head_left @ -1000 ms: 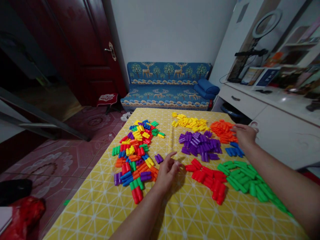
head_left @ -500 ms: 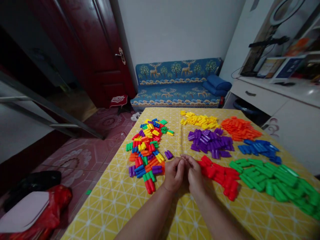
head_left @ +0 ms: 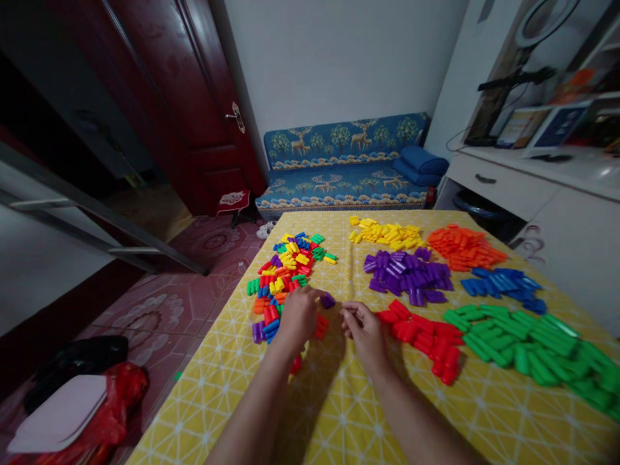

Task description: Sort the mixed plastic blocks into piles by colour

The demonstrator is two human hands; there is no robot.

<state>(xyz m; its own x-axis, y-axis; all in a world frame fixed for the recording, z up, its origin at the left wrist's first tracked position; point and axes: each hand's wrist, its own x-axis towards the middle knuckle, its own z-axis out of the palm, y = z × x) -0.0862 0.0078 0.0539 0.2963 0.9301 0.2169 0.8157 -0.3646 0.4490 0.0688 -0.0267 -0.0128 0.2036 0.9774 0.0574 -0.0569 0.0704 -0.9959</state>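
My left hand [head_left: 301, 313] is above the mixed-colour pile of plastic blocks [head_left: 289, 261]. Its index finger stretches toward a small purple block [head_left: 328, 300], which lies apart on the cloth; whether they touch I cannot tell. The other fingers point down and are mostly hidden behind the hand. To the right, my right hand [head_left: 361, 326] hovers over the table with fingers curled and thumb drawn in; anything between them is too small or hidden to make out. Red blocks [head_left: 426, 336] lie just beside it.
Sorted block piles cover the right side of the table: purple [head_left: 409, 274], yellow [head_left: 387, 232], orange [head_left: 465, 247], blue [head_left: 501, 287] and green [head_left: 527, 349]. A yellow patterned cloth [head_left: 217, 394] covers the table. Behind stands a blue sofa [head_left: 339, 171].
My hands were together at the middle and have come apart. The left has moved left over the mixed pile; the right has stayed about where it was. The view has shifted slightly.
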